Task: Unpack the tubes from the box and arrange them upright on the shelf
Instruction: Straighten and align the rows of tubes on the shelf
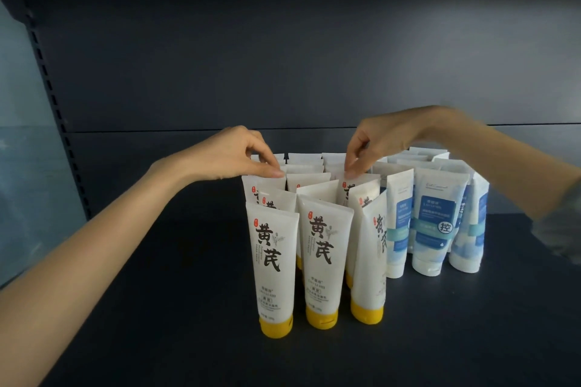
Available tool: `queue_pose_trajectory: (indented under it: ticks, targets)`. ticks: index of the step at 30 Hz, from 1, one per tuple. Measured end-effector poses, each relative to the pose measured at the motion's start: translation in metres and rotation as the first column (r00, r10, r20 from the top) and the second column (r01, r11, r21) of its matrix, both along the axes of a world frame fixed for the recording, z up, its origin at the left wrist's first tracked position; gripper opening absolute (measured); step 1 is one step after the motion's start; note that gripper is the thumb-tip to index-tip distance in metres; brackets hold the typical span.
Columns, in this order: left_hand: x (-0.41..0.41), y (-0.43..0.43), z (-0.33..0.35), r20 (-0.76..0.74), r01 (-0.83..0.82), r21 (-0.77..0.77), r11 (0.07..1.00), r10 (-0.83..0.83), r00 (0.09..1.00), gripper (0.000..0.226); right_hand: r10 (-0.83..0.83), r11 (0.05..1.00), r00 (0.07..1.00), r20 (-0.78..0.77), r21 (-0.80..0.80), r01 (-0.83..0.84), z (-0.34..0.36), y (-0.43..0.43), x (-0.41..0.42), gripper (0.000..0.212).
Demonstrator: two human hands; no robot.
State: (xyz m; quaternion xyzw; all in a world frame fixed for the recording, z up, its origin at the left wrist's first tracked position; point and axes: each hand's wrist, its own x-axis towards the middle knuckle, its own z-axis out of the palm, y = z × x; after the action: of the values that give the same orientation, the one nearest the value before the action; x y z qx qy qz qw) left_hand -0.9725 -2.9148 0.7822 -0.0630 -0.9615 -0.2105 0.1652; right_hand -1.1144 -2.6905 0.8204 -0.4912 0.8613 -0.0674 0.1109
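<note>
Several white tubes with yellow caps (273,264) stand cap-down in rows on the dark shelf (157,308). To their right stand several white and blue tubes (432,223). My left hand (232,154) pinches the top edge of a yellow-cap tube (264,182) in the left column, a few rows back. My right hand (377,141) pinches the top edge of another yellow-cap tube (356,185) in the right column. The front right yellow-cap tube (371,261) leans and is turned sideways. No box is in view.
The shelf's dark back panel (283,56) rises behind the tubes. A slotted upright (53,110) runs along the left, with a pale panel (25,166) beyond it. Bare shelf surface lies left of and in front of the tubes.
</note>
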Motion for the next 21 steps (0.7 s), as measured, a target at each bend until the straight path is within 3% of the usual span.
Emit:
queue_pose_trajectory:
  ticks: [5, 21]
  targets:
    - [-0.014, 0.010, -0.007, 0.015, 0.006, -0.055, 0.998, -0.005, 1.000, 0.006, 0.035, 0.997, 0.998, -0.048, -0.069, -0.038, -0.010, 0.004, -0.002, 0.024]
    - [-0.019, 0.008, -0.012, -0.005, 0.003, -0.049, 0.999, -0.003, 1.000, 0.010, 0.077, 0.964, 0.997, -0.010, -0.254, -0.077, -0.022, 0.006, -0.007, 0.007]
